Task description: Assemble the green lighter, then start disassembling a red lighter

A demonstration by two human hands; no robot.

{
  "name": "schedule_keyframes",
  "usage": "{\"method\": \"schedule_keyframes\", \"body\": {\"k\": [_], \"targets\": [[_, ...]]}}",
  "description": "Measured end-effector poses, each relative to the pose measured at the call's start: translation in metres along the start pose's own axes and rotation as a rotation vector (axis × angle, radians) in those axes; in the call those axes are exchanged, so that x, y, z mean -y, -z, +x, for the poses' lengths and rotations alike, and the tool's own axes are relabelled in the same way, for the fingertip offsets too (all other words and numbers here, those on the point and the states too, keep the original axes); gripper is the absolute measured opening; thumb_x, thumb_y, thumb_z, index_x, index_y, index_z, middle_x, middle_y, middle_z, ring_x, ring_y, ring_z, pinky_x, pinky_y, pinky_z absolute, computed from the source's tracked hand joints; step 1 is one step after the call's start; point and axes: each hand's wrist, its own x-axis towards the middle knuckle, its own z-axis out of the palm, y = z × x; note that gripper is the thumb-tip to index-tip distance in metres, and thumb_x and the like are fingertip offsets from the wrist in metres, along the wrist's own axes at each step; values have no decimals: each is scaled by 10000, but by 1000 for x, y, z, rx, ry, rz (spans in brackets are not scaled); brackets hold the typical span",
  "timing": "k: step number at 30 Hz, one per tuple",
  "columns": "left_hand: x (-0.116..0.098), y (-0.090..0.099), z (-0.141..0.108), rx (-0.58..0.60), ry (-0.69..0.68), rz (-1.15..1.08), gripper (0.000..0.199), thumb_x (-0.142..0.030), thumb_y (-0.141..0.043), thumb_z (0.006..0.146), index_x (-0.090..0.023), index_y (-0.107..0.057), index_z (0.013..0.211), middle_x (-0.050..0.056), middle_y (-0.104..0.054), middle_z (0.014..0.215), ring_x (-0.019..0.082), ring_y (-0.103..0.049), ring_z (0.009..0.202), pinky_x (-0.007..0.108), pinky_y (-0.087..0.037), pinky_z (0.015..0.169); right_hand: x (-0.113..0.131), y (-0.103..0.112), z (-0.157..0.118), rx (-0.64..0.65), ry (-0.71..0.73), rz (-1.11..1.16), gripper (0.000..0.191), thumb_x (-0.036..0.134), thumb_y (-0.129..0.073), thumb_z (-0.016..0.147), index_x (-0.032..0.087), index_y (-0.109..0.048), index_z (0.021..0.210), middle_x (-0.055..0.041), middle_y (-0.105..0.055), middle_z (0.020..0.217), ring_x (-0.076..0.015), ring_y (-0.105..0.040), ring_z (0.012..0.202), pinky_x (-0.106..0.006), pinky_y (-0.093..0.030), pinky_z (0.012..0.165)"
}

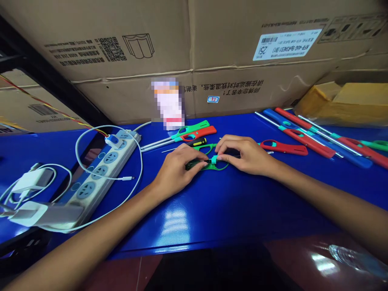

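In the head view, my left hand [178,165] is closed around the handle of a green long-neck lighter [218,167] just above the blue table. My right hand [247,153] pinches the same lighter near its teal trigger [214,159], thumb and forefinger together. Fingers cover much of the lighter's body. Behind my left hand lies a black and yellow screwdriver [198,142]. Farther back, a green lighter [198,126] and a red lighter [201,132] lie side by side. Another red lighter [285,148] rests just beyond my right hand.
Several red, blue and green lighters [315,141] lie at the right. A white power strip [98,178] with cables and chargers [33,180] occupies the left. Cardboard boxes [224,40] stand along the back, with a blurred upright screen-like object [169,103] before them.
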Motion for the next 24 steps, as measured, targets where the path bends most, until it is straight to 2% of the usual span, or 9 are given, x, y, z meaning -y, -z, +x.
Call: {"method": "schedule_keyframes", "body": {"k": [13,24], "targets": [[1,0,0,-43,57,-66,64,-199,-834,944,-217,-791,987,-12,-797,947,156,-698,899,279,-538,833,2,-2,-1,-15,43,11,74,223,-730,1012,221,-704,942,-61,-746,1037,-219,-726,994,-371,-557,907],[-1,-4,-1,-47,78,-76,95,-163,-860,910,-228,-797,937,-21,-805,926,160,-718,880,288,-550,817,0,-8,-2,-9,64,42,109,218,-732,1011,215,-689,910,-63,-746,1024,-215,-725,976,-375,-559,890]]}}
